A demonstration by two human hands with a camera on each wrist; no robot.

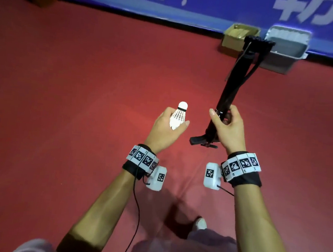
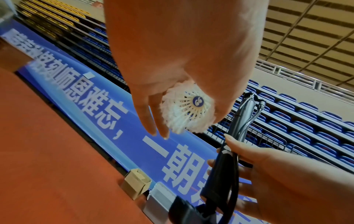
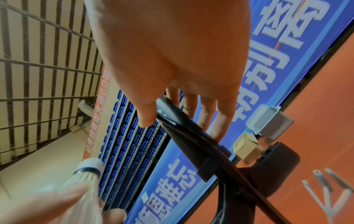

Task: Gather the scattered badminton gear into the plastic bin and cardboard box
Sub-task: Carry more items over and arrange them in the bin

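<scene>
- Left hand (image 1: 166, 129): fingers and thumb curled round the feather skirt of a white shuttlecock (image 1: 179, 115). The cork tip with its black band points up and away from the person. In the left wrist view the open feather end faces the camera, with a blue sticker at the centre.
- Right hand (image 1: 227, 129): fingers and thumb wrapped round a black folded stand (image 1: 233, 85), gripping it near the lower end. The stand is tilted, its top leaning away toward the wall. A short black bracket sticks out below the hand.
- The hands are level with each other, near but not touching, held above the floor.
- Cardboard box (image 1: 238, 38): flaps open, on the floor against the foot of the wall, ahead and to the right.
- Plastic bin (image 1: 287, 49): grey, open top, just beside the box on its right. The top of the stand crosses in front of the gap between box and bin in the head view.
- Red floor (image 1: 74, 76): wide bare stretch between the person and the two containers.
- Blue banner (image 1: 213, 6): white lettering, runs along the wall and bounds the far edge of the floor.
- Blue seats (image 2: 306, 118): rows rise behind the banner.
</scene>
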